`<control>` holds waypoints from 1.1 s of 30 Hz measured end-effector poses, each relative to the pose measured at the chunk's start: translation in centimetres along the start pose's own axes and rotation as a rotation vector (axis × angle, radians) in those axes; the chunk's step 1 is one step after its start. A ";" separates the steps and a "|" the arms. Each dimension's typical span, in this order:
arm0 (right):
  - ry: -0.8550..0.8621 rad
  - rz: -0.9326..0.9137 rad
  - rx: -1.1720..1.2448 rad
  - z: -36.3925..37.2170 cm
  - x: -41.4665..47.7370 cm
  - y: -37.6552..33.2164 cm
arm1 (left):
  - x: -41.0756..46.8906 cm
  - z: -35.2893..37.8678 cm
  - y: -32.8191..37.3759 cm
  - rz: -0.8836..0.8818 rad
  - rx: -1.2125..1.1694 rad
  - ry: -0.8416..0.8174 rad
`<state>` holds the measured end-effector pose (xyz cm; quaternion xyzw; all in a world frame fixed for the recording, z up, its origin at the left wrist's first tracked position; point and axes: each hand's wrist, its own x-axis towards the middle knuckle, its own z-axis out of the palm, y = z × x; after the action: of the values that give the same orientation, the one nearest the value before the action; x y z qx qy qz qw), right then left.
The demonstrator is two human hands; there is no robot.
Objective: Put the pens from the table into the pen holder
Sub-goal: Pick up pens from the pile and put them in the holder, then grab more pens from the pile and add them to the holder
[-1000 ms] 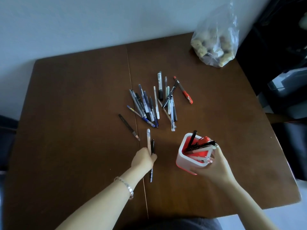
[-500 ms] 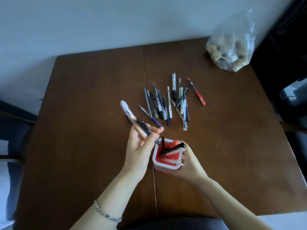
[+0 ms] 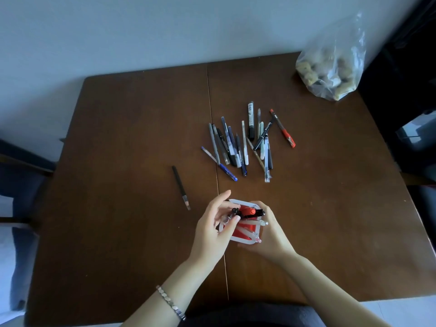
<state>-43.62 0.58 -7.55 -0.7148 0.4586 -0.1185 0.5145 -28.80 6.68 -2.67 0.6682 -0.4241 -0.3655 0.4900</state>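
Observation:
A square white pen holder [image 3: 245,242] with a red inside stands near the table's front, with several pens in it. My right hand [image 3: 271,234] grips its right side. My left hand [image 3: 215,228] is over its left rim, fingertips pinched on the tops of the pens [image 3: 232,214] that stand in the holder. A pile of several pens [image 3: 243,145] lies farther back on the table. One black pen [image 3: 180,186] lies alone to the left of the holder.
A brown wooden table [image 3: 118,185] with a centre seam carries everything. A clear plastic bag [image 3: 330,67] with round brownish lumps sits at the back right corner. Dark chairs stand left and right of the table.
My left hand has carried the white and black pens from above the table down into the holder. The right hand has stayed on the holder.

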 end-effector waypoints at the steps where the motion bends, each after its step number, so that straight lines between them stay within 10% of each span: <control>1: -0.002 0.006 0.004 0.0 0.0 0.1 | -0.1 -0.2 -0.4 0.078 0.042 0.007; 5: -0.004 -0.012 0.016 0.1 0.1 -0.1 | -0.1 -1.0 -2.2 0.362 0.344 -0.049; 13: -0.013 -0.053 0.002 -0.5 0.7 0.0 | 3.0 -5.8 -4.2 0.184 0.567 0.187; 20: -0.008 0.004 0.010 -0.8 1.2 0.8 | 6.9 -12.8 -8.7 -0.185 0.913 -0.345; 33: 0.112 0.021 0.140 -3.7 1.5 1.0 | 8.3 -11.3 -8.9 0.121 1.118 -0.416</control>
<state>-45.67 -3.00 -7.20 -0.6644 0.4847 -0.1849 0.5380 -13.66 4.28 -8.97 0.7137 -0.6765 -0.1817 -0.0091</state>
